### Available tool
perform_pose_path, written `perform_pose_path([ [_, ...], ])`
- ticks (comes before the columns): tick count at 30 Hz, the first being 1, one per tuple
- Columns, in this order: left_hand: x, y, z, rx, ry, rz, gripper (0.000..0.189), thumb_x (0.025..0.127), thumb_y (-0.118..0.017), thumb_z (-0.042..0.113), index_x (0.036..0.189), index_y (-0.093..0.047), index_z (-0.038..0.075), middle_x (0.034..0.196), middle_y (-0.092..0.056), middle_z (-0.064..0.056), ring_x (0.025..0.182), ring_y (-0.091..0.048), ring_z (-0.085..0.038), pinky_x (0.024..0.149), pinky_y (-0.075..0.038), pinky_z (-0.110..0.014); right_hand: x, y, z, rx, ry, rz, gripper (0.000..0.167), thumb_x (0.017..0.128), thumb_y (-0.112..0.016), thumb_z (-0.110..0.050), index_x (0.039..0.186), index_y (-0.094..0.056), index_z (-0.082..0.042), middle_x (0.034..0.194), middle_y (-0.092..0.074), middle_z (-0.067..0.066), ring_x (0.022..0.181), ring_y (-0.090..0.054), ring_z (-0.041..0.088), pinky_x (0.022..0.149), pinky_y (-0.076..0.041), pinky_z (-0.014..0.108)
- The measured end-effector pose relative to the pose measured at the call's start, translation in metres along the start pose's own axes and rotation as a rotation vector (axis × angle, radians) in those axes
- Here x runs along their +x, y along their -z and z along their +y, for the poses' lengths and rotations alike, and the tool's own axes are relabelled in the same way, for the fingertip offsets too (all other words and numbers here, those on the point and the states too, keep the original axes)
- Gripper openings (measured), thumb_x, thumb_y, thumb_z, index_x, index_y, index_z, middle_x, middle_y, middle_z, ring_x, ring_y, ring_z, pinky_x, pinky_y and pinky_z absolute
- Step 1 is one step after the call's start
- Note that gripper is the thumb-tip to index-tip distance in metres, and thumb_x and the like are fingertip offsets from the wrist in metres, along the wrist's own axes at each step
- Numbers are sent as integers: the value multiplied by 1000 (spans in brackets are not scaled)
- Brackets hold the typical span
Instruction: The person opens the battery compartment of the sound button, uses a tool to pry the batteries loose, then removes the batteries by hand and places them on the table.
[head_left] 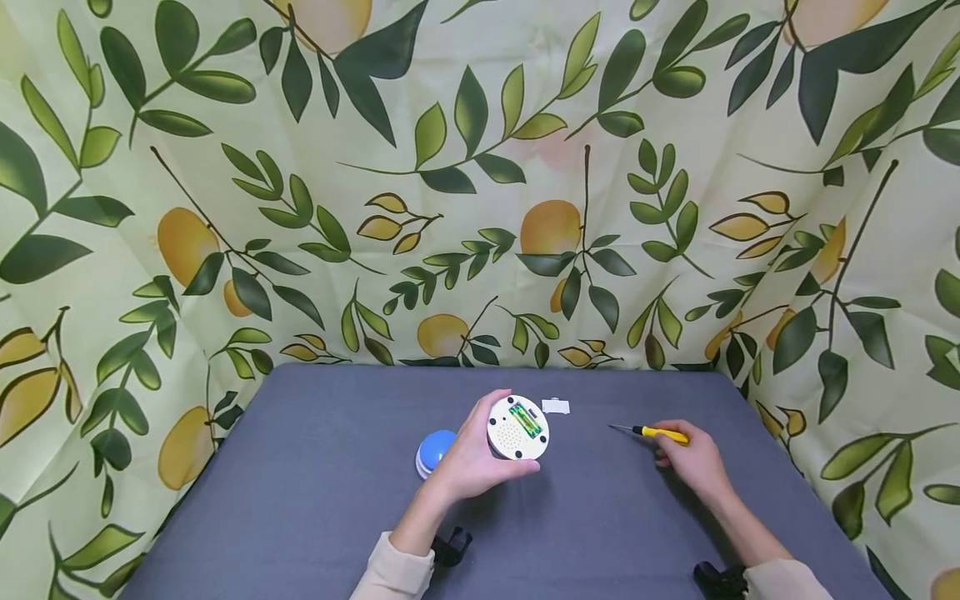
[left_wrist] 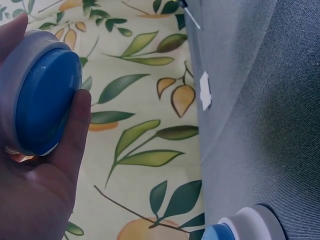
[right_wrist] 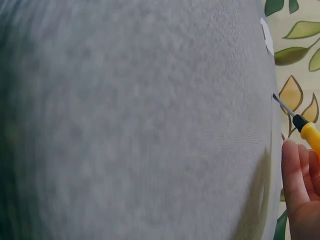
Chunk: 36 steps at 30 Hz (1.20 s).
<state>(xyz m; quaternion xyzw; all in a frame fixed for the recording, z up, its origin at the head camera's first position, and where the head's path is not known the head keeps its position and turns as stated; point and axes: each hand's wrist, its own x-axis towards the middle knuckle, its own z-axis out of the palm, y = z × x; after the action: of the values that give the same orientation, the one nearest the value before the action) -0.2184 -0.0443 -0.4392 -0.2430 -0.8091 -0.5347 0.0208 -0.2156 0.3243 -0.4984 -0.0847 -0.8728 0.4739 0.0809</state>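
My left hand [head_left: 480,460] grips a round white device [head_left: 510,435] between thumb and fingers, its underside turned to the head camera. In that underside an uncovered compartment shows batteries [head_left: 526,420] with green wrapping. The left wrist view shows the device's other face, a blue domed button [left_wrist: 49,100]. To the right, my right hand [head_left: 697,462] holds a screwdriver [head_left: 660,433] with a yellow and black handle, its tip pointing left and held apart from the device. A second round device with a blue top [head_left: 435,450] stands on the table just left of my left hand.
A small white cover [head_left: 556,407] lies on the grey tabletop [head_left: 337,500] behind and right of the held device. Behind the table hangs a leaf-and-fruit patterned cloth [head_left: 480,192], which also runs along both sides.
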Motion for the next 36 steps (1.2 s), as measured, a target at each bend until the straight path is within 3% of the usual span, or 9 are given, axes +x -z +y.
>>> perform_pose_path([
  [7,-1,1,2,4,5,-3,100,68,-93,40,151,-39,23,143,-49,4,122,-51,-17,102,-41,-46,3,-11,-1,181,-33,1,33,100,-60,-6,127,-58,12,112,-60,29,74,-66,15,68,-60,30],
  [19,-1,1,3,0,12,-6,100,68,-93,38,150,-39,22,142,-49,3,122,-51,-17,103,-40,-46,5,-24,-6,319,-121,1,36,101,-61,-9,129,-55,12,104,-61,18,71,-63,13,68,-60,31],
  [28,-1,3,3,4,9,-2,100,68,-94,36,150,-40,20,141,-50,2,121,-52,-17,103,-41,-45,-2,-31,-25,378,-67,-57,35,101,-61,-8,129,-55,13,109,-57,24,73,-63,15,70,-60,32],
  [36,0,2,1,20,8,2,99,68,-94,36,150,-40,20,141,-50,2,121,-52,-17,103,-41,-45,-10,-33,-39,420,-14,-72,31,100,-62,-5,125,-57,13,105,-58,20,72,-62,16,69,-60,33],
])
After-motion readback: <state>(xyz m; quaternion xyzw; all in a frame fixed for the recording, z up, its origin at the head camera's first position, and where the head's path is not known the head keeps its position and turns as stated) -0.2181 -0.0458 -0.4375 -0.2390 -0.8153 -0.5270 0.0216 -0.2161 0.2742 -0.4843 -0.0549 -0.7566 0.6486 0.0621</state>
